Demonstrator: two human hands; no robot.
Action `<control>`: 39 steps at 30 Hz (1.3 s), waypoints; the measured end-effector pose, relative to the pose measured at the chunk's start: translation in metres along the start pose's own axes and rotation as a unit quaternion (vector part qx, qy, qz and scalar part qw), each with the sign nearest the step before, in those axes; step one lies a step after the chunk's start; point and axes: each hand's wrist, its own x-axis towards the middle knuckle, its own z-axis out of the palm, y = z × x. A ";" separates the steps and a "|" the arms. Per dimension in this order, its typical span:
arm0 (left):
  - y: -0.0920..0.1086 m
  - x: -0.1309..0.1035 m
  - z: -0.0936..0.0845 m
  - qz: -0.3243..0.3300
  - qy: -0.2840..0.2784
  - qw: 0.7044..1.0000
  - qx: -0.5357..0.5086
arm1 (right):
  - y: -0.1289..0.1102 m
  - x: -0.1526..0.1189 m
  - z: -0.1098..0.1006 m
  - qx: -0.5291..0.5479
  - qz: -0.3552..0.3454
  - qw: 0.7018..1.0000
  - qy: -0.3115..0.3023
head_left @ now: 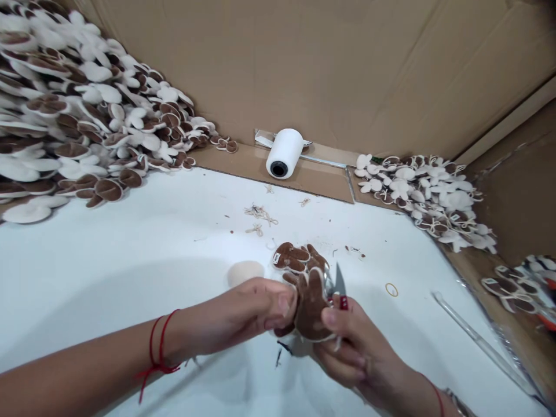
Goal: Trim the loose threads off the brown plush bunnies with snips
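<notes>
A brown plush piece with a white edge and rabbit-like ears [313,307] is held between my two hands. My left hand [256,310] is closed on its left side, thumb pressed against the fingers. On its right side my right hand [351,344] pinches the edge and also holds a small cutter with a red handle [343,302], its pointed metal blade standing up. Just beyond lies another brown plush piece with a white label [291,256]. A pale rounded piece [245,272] rests behind my left hand.
Large plush pile [87,116] at left, smaller pile [430,191] at right. A white roll [285,153] lies by the cardboard wall [325,69]. Loose strings [259,214], a rubber band [391,289] and a clear strip [482,341] lie on the white table [143,231].
</notes>
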 end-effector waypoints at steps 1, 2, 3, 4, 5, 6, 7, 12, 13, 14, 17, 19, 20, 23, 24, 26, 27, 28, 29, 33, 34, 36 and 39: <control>0.003 0.001 -0.003 -0.013 -0.017 0.996 -0.090 | -0.004 -0.001 0.001 0.010 -0.010 1.000 0.003; 0.004 0.002 -0.007 -0.015 -0.032 0.991 -0.127 | -0.007 -0.001 0.001 0.012 -0.024 1.000 0.014; 0.005 0.002 -0.010 -0.017 -0.035 0.989 -0.140 | -0.010 0.000 0.002 0.004 -0.036 0.999 0.031; 0.005 0.002 -0.013 -0.016 -0.026 0.990 -0.136 | -0.012 0.002 0.002 -0.011 -0.045 0.997 0.055; 0.004 0.002 -0.015 -0.012 -0.015 0.993 -0.117 | -0.012 0.004 0.001 -0.034 -0.049 0.995 0.077; 0.002 0.001 -0.016 -0.007 0.001 0.996 -0.090 | -0.011 0.006 0.000 -0.069 -0.043 0.992 0.095; 0.000 0.000 -0.016 0.005 0.020 0.998 -0.055 | -0.010 0.008 -0.002 -0.111 -0.034 0.987 0.110; -0.007 -0.005 -0.008 0.123 0.131 0.968 0.176 | -0.004 0.011 -0.007 -0.307 -0.025 0.938 0.158; -0.006 -0.006 -0.006 0.136 0.136 0.962 0.195 | -0.003 0.011 -0.007 -0.327 -0.032 0.930 0.166; -0.006 -0.006 -0.004 0.140 0.134 0.960 0.204 | -0.003 0.010 -0.006 -0.344 -0.036 0.923 0.170; -0.004 -0.007 -0.002 0.130 0.101 0.965 0.203 | -0.001 0.009 -0.005 -0.379 -0.048 0.905 0.187; -0.003 -0.007 -0.002 0.118 0.087 0.969 0.199 | 0.001 0.008 -0.004 -0.392 -0.070 0.892 0.213; -0.003 -0.007 -0.001 0.116 0.084 0.970 0.199 | 0.001 0.008 -0.004 -0.394 -0.084 0.887 0.227; -0.004 -0.006 0.000 0.116 0.087 0.966 0.214 | 0.002 0.007 -0.002 -0.390 -0.115 0.884 0.231; -0.004 -0.005 0.001 0.119 0.086 0.964 0.222 | 0.002 0.006 -0.001 -0.389 -0.120 0.885 0.224; -0.005 -0.005 0.002 0.130 0.085 0.958 0.242 | 0.001 0.005 0.000 -0.394 -0.125 0.886 0.209; -0.005 -0.005 0.003 0.133 0.086 0.955 0.250 | 0.001 0.005 0.001 -0.401 -0.125 0.885 0.203; -0.006 -0.004 0.004 0.136 0.086 0.953 0.256 | 0.001 0.004 0.001 -0.408 -0.125 0.882 0.197; -0.007 -0.004 0.005 0.140 0.084 0.951 0.262 | 0.002 0.004 0.001 -0.417 -0.126 0.880 0.192; -0.011 -0.003 0.007 0.163 0.056 0.941 0.292 | 0.003 0.004 0.000 -0.444 -0.145 0.867 0.174; -0.011 -0.003 0.007 0.169 0.049 0.938 0.299 | 0.004 0.003 -0.001 -0.449 -0.150 0.864 0.171; -0.011 -0.003 0.007 0.178 0.050 0.934 0.305 | 0.003 0.002 0.000 -0.453 -0.157 0.863 0.158; -0.010 -0.005 0.007 0.184 0.088 0.929 0.308 | 0.002 -0.002 0.001 -0.441 -0.162 0.871 0.141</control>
